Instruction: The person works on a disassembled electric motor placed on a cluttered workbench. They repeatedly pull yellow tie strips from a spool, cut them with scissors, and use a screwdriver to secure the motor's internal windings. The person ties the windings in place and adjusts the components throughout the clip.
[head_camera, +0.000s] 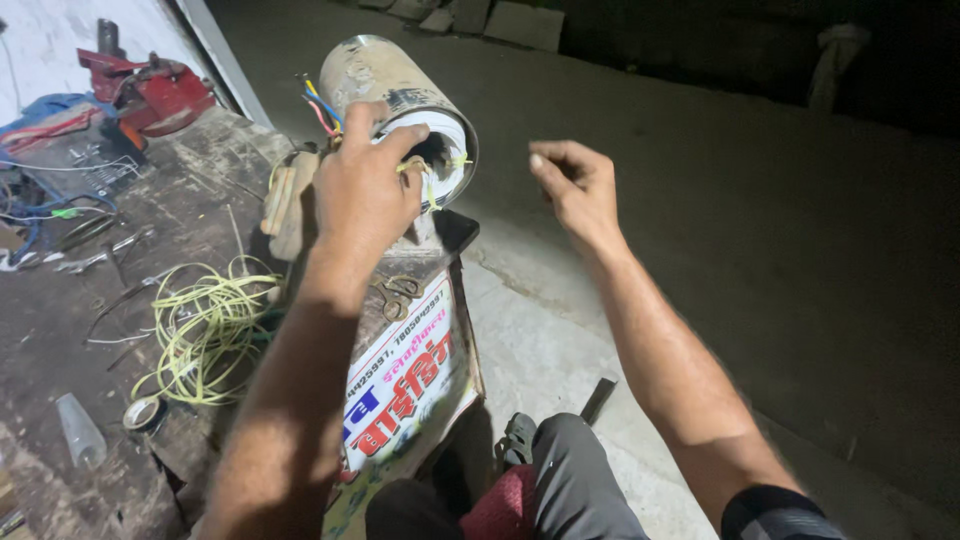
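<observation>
Left hand (365, 190) rests on open end of a metal cylinder (385, 80), a motor housing lying on its side at the edge of the tabletop (200, 180). Grip: fingers curled over the white rim, thumb near the winding opening; clamped or just resting, cannot tell. Yellow tie strands (432, 185) hang at the rim, just beside the fingers. Coloured wires (320, 108) exit the cylinder's far side. Right hand (575, 185) in the air to the right, apart from the cylinder, fingers loosely curled together, holding nothing visible. Coil of yellow-green cord (205, 330) lies on the tabletop nr left forearm. Red vise (150, 90) at back left.
</observation>
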